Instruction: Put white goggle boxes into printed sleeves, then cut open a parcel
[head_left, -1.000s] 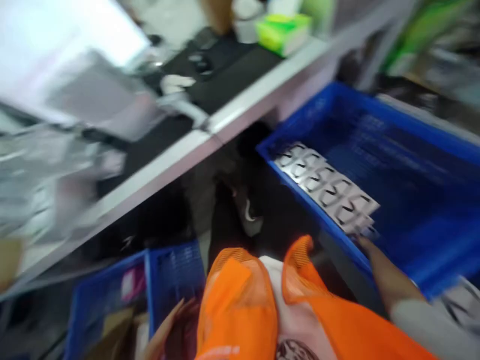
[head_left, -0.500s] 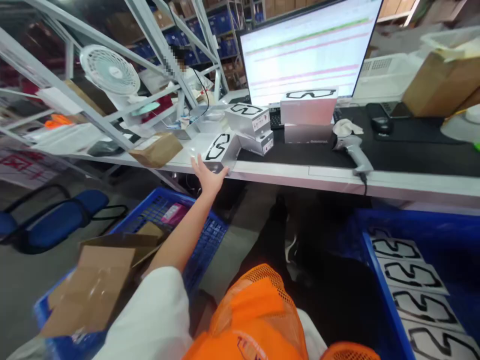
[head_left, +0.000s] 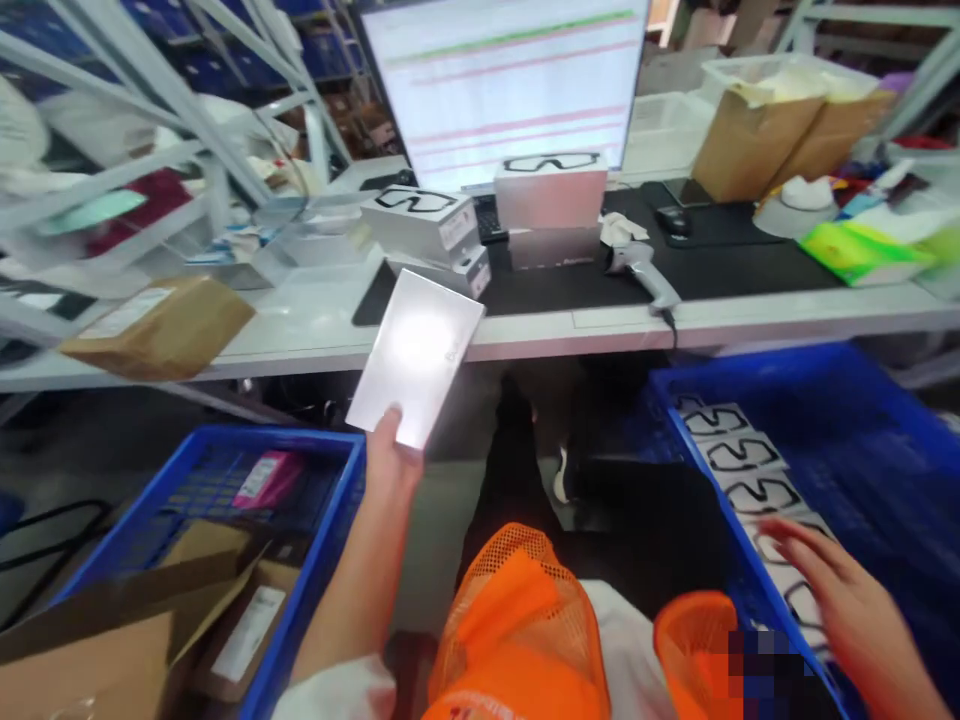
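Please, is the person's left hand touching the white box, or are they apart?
Touching. The head view shows the left hand holding the near end of the white box, its thumb lying on the upper face.

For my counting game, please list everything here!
desk: one, white, centre
monitor: one, white screen, on desk
stacked boxes: four, grey, on desk
scanner: one, grey, on desk
mouse: one, black, on desk
parcel: one, brown, desk's left end
green pack: one, green, desk's right
crates: two, blue, one each side
patterned boxes: several, white, right crate
pink packet: one, pink, left crate
cartons: several, brown, left crate
held box: one, silvery, left fingers
vest: one, orange, worn
left fingers: one set, on held box
right fingers: one set, over right crate
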